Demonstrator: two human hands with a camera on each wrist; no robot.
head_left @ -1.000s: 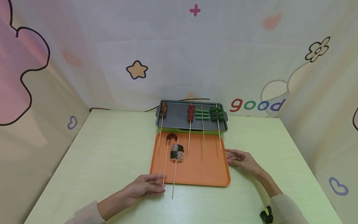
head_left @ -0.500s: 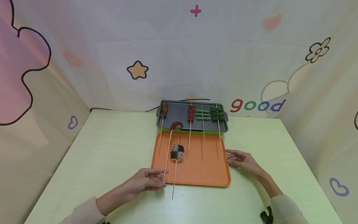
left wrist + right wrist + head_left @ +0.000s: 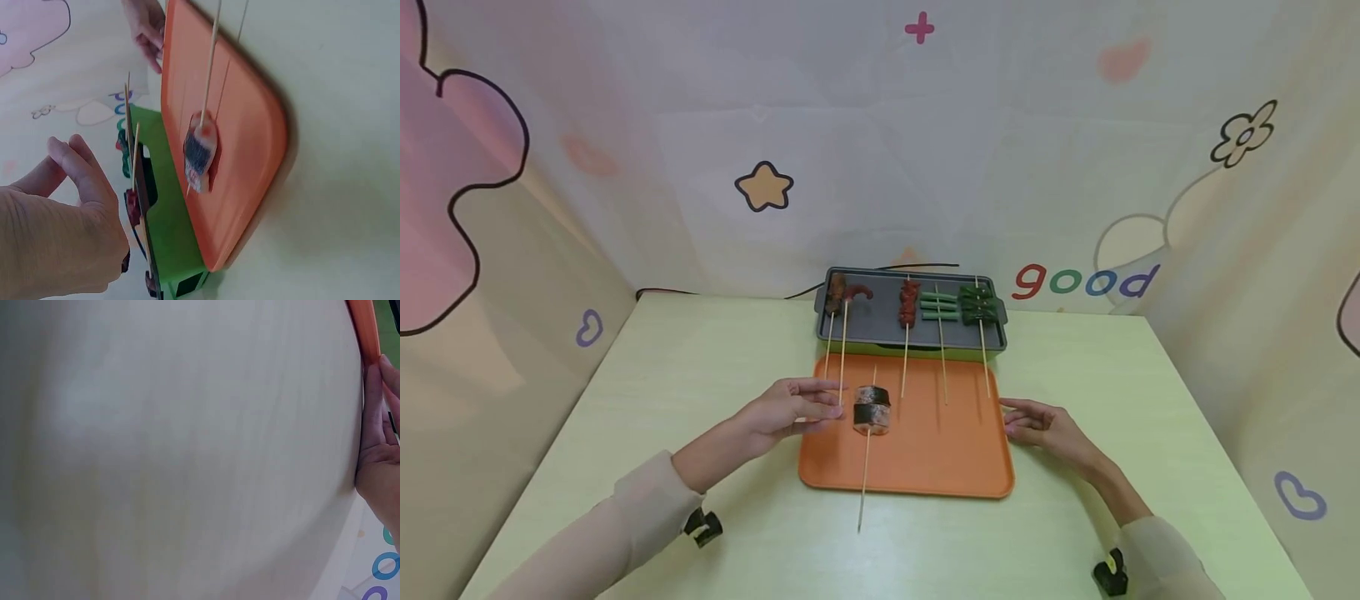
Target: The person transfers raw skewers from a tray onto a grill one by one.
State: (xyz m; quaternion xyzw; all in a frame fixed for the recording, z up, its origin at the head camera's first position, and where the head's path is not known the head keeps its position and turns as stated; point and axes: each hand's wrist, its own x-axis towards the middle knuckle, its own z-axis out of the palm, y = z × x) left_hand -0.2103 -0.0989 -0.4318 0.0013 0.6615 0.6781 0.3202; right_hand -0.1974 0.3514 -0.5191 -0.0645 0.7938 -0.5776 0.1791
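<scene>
My left hand [image 3: 786, 410] pinches the lower stick of a skewer with a curled dark red tentacle [image 3: 859, 292]. The tentacle is over the left part of the grey grill pan [image 3: 880, 321], close beside a brown meat skewer [image 3: 836, 293]. In the left wrist view, the fingers [image 3: 78, 165] are bent and partly hide the stick. My right hand [image 3: 1048, 429] touches the right rim of the orange tray [image 3: 955, 475] with fingers [image 3: 1030, 406] and thumb fairly straight. On the tray lies a skewer of pale pieces with black bands [image 3: 872, 410], its stick overhanging the front edge.
A red meat skewer [image 3: 909, 302], a skewer of green stalks [image 3: 939, 306] and a dark green leafy skewer [image 3: 977, 305] lie on the pan, sticks reaching over the tray. The grill's green base [image 3: 165, 206] stands against the tray's back edge. Patterned curtains surround the table.
My left hand has moved forward and up, carrying the tentacle skewer from above the tray to the grill pan beside the brown meat skewer. My right hand stays at the tray's rim.
</scene>
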